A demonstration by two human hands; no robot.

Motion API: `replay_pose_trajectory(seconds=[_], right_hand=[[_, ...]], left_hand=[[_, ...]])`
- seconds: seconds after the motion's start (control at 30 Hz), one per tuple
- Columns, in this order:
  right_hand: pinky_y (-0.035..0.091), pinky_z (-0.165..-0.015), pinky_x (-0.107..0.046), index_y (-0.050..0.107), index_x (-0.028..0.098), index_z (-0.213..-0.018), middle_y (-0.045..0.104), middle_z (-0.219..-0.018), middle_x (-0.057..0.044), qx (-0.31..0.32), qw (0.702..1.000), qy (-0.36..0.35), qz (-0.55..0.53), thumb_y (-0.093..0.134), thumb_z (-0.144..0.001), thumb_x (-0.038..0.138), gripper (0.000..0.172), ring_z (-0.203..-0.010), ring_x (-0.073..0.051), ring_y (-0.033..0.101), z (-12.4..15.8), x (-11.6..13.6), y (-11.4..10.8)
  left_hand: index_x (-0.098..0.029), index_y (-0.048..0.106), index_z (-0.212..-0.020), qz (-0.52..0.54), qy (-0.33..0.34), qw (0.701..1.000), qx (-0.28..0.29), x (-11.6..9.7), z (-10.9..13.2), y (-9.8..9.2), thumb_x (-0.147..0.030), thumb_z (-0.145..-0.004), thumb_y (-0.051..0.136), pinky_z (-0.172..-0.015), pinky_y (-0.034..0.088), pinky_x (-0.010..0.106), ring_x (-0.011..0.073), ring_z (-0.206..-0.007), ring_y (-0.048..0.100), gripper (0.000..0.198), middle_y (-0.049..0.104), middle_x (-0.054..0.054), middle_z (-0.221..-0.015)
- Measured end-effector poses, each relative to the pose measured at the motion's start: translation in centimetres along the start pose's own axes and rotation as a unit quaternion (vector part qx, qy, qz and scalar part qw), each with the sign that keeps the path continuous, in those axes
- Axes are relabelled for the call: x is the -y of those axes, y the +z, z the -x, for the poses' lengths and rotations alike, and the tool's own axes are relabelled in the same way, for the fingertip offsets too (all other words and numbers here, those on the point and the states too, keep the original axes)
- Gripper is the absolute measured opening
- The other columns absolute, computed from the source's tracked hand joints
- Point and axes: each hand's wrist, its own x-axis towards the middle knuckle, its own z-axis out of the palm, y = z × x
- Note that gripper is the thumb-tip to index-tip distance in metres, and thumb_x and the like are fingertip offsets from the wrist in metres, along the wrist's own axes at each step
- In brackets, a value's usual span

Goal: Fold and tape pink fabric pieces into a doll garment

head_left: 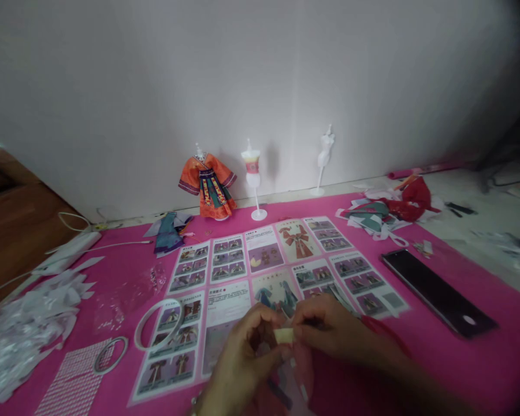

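My left hand and my right hand meet low in the middle of the view. Both are closed, fingers pinching a small pale-yellow strip between them; cloth or paper, I cannot tell. Beneath it hangs a sheer pinkish piece with white bits on it, partly hidden and blurred. Under the hands lies a printed instruction sheet with rows of small garment pictures. Behind it stand a mini mannequin wrapped in a pink and yellow band, and another in an orange robe.
A bare white mannequin stands by the wall. Tape rolls and a sheet of stick-on gems lie left, beside a heap of white scraps. At right are a phone and fabric pieces. A power strip sits far left.
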Motion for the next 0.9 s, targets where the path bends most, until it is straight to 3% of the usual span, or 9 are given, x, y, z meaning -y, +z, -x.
replay_pose_trajectory(seconds=[0.9], right_hand=[[0.036, -0.053, -0.021, 0.072, 0.016, -0.074, 0.06, -0.062, 0.001, 0.019, 0.999, -0.03, -0.022, 0.058, -0.079, 0.021, 0.016, -0.057, -0.011, 0.051, -0.06, -0.37, -0.01]], left_hand=[[-0.021, 0.058, -0.088, -0.025, 0.007, 1.0, -0.003, 0.35, -0.02, 0.05, -0.013, -0.072, 0.072, -0.058, 0.034, 0.02, 0.0104, -0.065, 0.045, 0.023, 0.051, -0.005, -0.073]])
